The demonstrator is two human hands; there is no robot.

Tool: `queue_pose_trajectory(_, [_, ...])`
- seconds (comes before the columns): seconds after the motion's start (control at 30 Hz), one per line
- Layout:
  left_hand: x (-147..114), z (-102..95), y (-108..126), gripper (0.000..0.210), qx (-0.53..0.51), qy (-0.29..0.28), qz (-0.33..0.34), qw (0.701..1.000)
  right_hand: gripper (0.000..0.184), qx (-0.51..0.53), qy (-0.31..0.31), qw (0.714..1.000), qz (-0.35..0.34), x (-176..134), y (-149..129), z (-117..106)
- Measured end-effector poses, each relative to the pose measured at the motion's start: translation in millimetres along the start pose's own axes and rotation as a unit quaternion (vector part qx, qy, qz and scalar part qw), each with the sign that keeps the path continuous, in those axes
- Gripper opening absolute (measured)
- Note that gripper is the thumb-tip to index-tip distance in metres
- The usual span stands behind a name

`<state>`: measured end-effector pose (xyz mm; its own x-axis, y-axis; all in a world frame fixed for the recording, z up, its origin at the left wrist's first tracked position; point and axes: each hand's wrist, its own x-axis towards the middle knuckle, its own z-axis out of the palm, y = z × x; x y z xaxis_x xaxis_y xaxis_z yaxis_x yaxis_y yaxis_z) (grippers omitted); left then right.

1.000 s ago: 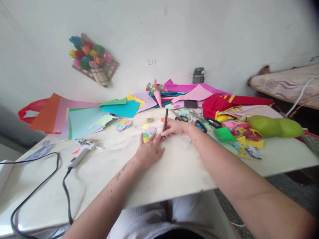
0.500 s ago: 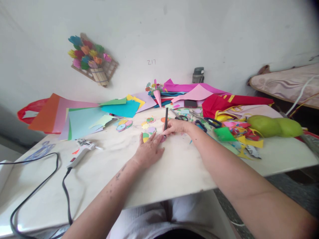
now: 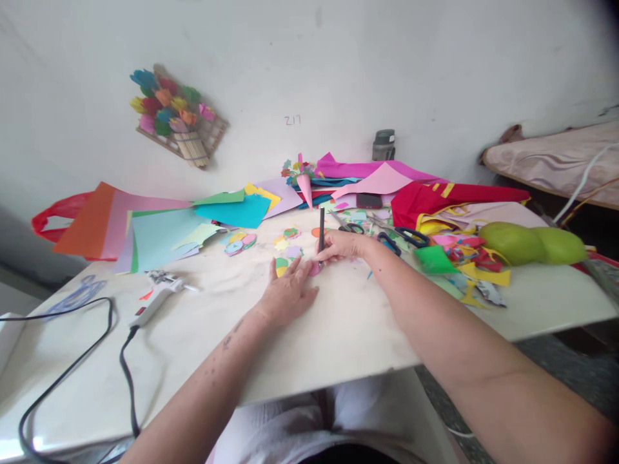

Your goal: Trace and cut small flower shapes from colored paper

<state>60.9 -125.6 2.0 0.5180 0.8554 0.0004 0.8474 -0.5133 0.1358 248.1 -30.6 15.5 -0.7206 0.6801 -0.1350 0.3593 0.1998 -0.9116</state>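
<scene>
We grip a black pen [image 3: 322,223] at a purple paper piece [image 3: 315,269] with our right hand [image 3: 338,247], left hand [image 3: 289,293] flat, fingers spread

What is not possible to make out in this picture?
Head view: outline of the small purple paper piece; the left hand covers part.
Head view: tip detail of the slim black pen-like tool in the right hand; too small.
Head view: where the thin black cable leads; left edge cuts it.

To my left, a glue gun [image 3: 153,301] lies on the desk [image 3: 338,335]. Ahead of me, colourful flowers [image 3: 165,98] hang on the wall [image 3: 348,58]; a dark-lidded bottle [image 3: 383,147] shows farther right. At my right rests a green two-lobed object [image 3: 512,243].
</scene>
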Motion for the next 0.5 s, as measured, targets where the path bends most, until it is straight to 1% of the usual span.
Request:
queue_pose_trajectory(0.17, [1.4,-0.2,-2.3,0.069,-0.036,-0.012,-0.017,0.999,0.016,0.015,0.016,1.000,0.000,1.5,5.2,-1.1])
queue_pose_trajectory(0.33, [-0.1,0.4,-2.3,0.078,-0.068,-0.012,-0.023,0.997,0.019,0.038,0.055,0.997,-0.045,4.4,5.0,3.0])
queue_pose_trajectory(0.4, [-0.6,-0.1,-1.8,0.081,-0.081,-0.016,-0.033,0.996,0.022,0.035,0.049,0.997,-0.049,4.9,2.7,6.2])
queue_pose_trajectory(0.5, [1.4,-1.4,-2.8,0.084,-0.107,-0.028,-0.060,0.992,0.028,0.033,0.022,0.999,-0.025,5.4,0.2,10.1])
